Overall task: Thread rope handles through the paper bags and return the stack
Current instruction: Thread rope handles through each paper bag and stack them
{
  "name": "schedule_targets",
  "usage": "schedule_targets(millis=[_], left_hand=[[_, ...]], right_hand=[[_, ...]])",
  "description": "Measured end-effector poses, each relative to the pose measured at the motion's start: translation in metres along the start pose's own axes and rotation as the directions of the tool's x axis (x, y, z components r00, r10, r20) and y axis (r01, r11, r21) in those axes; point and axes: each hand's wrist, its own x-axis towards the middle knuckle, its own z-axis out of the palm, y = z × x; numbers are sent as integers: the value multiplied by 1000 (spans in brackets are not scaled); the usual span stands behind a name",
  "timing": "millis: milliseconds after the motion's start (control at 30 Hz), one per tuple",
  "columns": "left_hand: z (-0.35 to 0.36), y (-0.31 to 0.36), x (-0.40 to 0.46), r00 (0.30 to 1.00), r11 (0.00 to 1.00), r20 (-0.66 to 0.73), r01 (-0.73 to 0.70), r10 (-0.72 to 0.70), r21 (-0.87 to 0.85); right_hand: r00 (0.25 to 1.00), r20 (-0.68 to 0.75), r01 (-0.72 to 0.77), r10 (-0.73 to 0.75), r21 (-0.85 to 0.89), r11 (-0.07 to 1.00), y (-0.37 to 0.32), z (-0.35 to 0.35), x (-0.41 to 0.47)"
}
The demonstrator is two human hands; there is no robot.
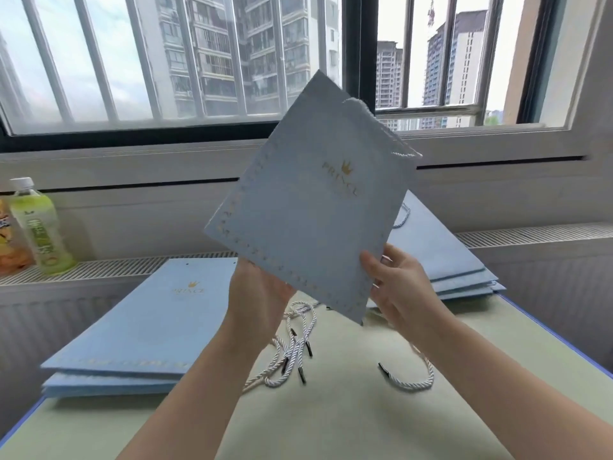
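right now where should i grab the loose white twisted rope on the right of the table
Pinch the white twisted rope just behind its black tip, coming from above. It lies flat in an open curve on the pale green table, apart from the other ropes.

hands: bare | forearms: bare, no sleeves | no jewellery visible

I see bare table top close to me, with room to reach in between my arms. The loose rope handles lie in the middle, in the way. A stack of blue bags blocks the left side, and another bag stack blocks the far right. The lifted bag hides the space behind it.
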Motion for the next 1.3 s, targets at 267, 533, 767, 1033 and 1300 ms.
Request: schedule_targets(millis=[267,533,767,1033,1300], left_hand=[[-21,0,11,972,987,-197,148,-132,70],[-16,-5,12,957,995,-281,84,-68,46],[-13,-20,5,999,718,18,12,-34,695],[-33,-40,4,999,-19,36,-36,-19,999],[-30,-40,-2,978,-272,-46,-12,-203,962]], right_hand=[[969,-230,42,-92,-213,976,-14,-14,7],[956,277,-140,98,134,981,-21,-2,-4],[997,-57,-58,57,-24,998,3,8,-2],[844,-533,-67,-48,-193,979,-19,-38,21],[826,-563,-219,-18,-350,911,-2,-67,29]])
